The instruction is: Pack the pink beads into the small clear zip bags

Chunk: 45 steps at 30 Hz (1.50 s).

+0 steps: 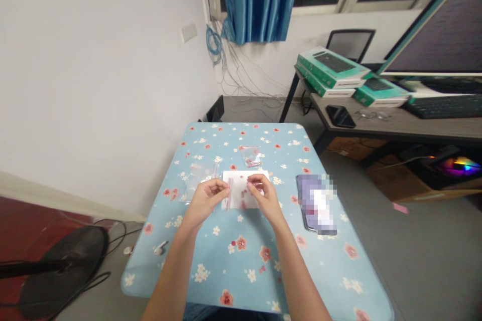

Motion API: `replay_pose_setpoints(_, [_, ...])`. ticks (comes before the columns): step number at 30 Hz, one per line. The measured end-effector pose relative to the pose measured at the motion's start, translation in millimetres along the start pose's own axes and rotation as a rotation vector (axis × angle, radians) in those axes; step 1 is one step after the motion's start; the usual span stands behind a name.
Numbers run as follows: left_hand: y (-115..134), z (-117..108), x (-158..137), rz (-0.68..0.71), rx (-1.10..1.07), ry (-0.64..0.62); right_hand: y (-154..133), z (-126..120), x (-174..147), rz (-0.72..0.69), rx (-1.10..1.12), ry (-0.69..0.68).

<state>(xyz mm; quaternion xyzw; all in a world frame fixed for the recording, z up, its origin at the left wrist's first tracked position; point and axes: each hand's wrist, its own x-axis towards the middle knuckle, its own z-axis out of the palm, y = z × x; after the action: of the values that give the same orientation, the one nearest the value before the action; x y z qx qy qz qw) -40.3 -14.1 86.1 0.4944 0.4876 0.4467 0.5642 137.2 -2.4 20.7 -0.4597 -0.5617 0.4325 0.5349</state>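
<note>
My left hand (209,198) is closed in a pinch, its fingertips on the red-striped edge of a small clear zip bag (228,201). Across from it, my right hand (266,196) has its thumb and forefinger pressed together. What sits in that pinch is too small to make out. Under both hands lies a white sheet (234,174) with several small pink-red pieces (243,193) on it. Beyond the sheet is another clear zip bag (251,155) with reddish bits inside. Left of the sheet, larger clear plastic bags (194,180) lie partly behind my left hand.
The flowered tablecloth (211,281) holds a red bead (233,243), a white earbud (160,248) and a purple phone-like item (309,205), partly blurred. A desk (376,125) with keyboard boxes (331,67) and a black phone (340,116) stands right.
</note>
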Motion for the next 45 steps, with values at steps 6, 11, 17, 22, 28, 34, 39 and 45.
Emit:
replay_pose_setpoints(6, [-9.8, 1.3, 2.3, -0.008, 0.03, 0.017, -7.1, 6.3, -5.1, 0.008, -0.086, -0.108])
replay_pose_setpoints(11, [-14.3, -5.6, 3.6, 0.005, 0.034, 0.052, -11.0, 7.6, -5.9, -0.003, -0.21, -0.188])
replay_pose_setpoints(17, [-17.8, -8.3, 4.9, -0.008, 0.011, 0.03, -7.2, 12.5, -4.9, -0.201, -0.736, -0.351])
replay_pose_setpoints(22, [-21.8, -7.9, 5.3, -0.03, 0.003, 0.034, -3.2, 19.5, -0.4, -0.23, -0.911, -0.472])
replay_pose_setpoints(28, [-20.4, -11.7, 5.7, -0.008, 0.015, 0.049, 1.2, 26.8, 4.2, -0.229, -0.937, -0.468])
replay_pose_setpoints(34, [-9.6, -19.3, 0.3, 0.002, -0.002, 0.072, -0.3, 20.7, 9.1, -0.153, -0.634, -0.435])
replay_pose_setpoints(39, [1.5, -28.3, -4.8, 0.049, -0.031, 0.131, 3.9, 0.2, 39.5, -0.016, -0.252, -0.193])
replay_pose_setpoints(45, [0.8, -29.0, -4.9, 0.05, -0.059, 0.158, 36.3, -19.1, 91.9, 0.134, -0.088, 0.298])
